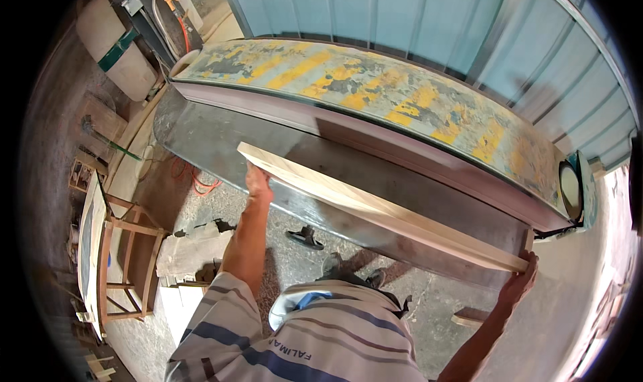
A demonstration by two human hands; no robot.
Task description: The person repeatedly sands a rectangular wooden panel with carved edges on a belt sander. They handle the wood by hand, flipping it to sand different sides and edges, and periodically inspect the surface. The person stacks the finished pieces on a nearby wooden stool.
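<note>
A long pale wooden board (375,204) is held in both hands, slanting from upper left to lower right. My left hand (258,183) grips it near its left end, fingers partly hidden behind the wood. At the right end, my right hand (521,280) is wrapped round the board's tip. Beneath the board lies a grey metal machine table (221,126). Along the table's far side runs a long pinkish belt (281,116), apparently a sanding belt, which stands apart from most of the board. Whether the board's underside touches the table I cannot tell.
A worn machine cover (362,81) with yellow stripes tops the belt, before a blue corrugated wall (402,14). A wooden frame (130,261) stands at left. On the floor are a black pedal-like piece (305,237), an orange cable (197,183) and a wood offcut (470,317).
</note>
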